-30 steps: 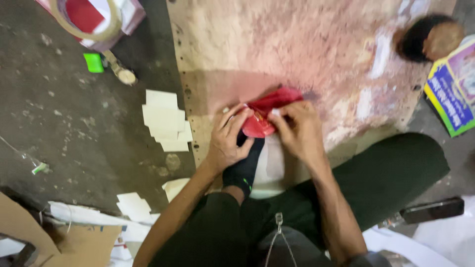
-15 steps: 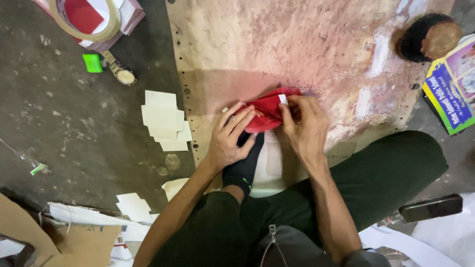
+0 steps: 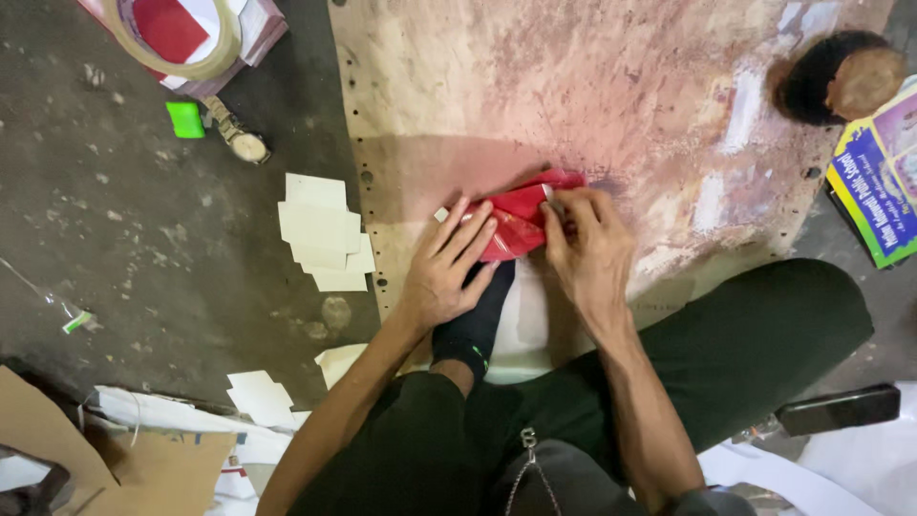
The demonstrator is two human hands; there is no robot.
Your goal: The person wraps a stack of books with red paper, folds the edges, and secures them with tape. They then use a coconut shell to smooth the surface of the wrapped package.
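A piece of shiny red paper (image 3: 521, 215) lies on a stained brown board (image 3: 592, 86) on the floor. My left hand (image 3: 449, 268) presses flat on its left part, fingers spread. My right hand (image 3: 587, 248) pinches and folds its right edge between thumb and fingers. A small white bit shows at my right fingertips. I sit with legs in dark trousers, one foot in a black sock (image 3: 473, 325) just under the paper.
A stack of cream paper cards (image 3: 320, 229) lies left of the board. A tape roll (image 3: 177, 38), a green object (image 3: 184, 118) and a wristwatch (image 3: 239, 134) sit at top left. A dark brush (image 3: 836, 76), a colourful booklet (image 3: 879, 182) and cardboard scraps (image 3: 115, 459) lie around.
The red paper has been folded flatter and narrower. My right hand slid along its right edge while my left hand stayed pressing on it.
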